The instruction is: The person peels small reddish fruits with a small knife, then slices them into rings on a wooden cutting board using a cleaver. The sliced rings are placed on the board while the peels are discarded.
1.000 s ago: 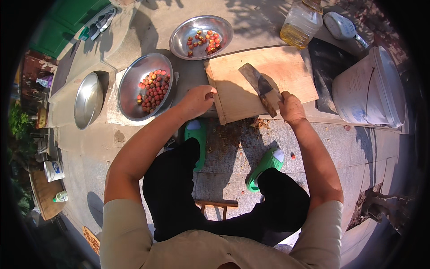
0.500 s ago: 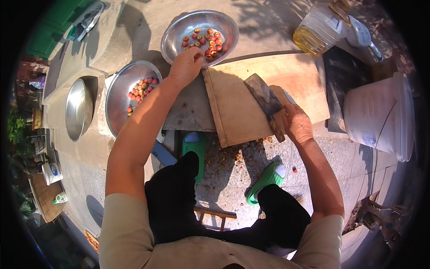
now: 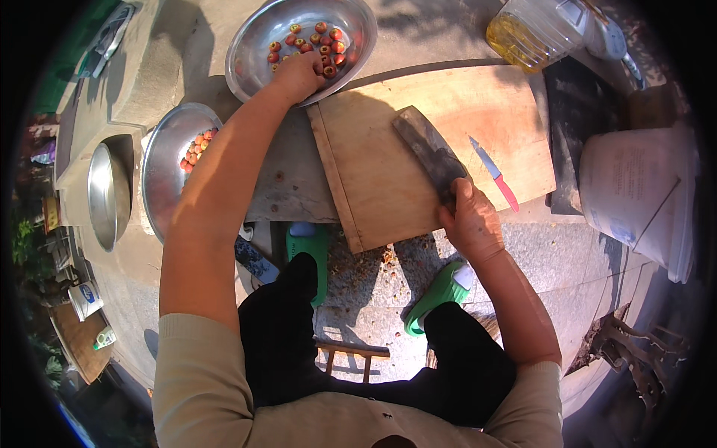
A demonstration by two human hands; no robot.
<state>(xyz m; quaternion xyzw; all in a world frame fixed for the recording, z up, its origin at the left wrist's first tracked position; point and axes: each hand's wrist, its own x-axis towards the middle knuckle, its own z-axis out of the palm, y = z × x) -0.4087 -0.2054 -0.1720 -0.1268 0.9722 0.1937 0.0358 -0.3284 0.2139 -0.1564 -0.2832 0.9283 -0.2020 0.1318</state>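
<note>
Centrally, right hand [image 3: 476, 222] grips a cleaver [image 3: 429, 145] by its handle end over the wooden board [image 3: 355, 168]; likely heavy, rigid. Upper left-centre, left hand [image 3: 299, 77] at red fruits [image 3: 338, 47] in metal basin [image 3: 250, 60]; probably firm, best taken round the sides; pinch indiscernible.

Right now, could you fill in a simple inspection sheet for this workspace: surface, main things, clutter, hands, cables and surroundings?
Surface: wooden board, partly shaded.
Job's things: cleaver over the board; red-handled knife lying to its right; small red fruit in the upper metal bowl; more in the left metal bowl, partly hidden by the forearm.
Clutter: scattered debris on the ground below the board.
Hands: left hand at the upper bowl's fruit, hold unclear; right hand gripping the cleaver.
Cables: nothing seen.
Surroundings: clear jug of yellow liquid and pale bucket to the right.
</note>
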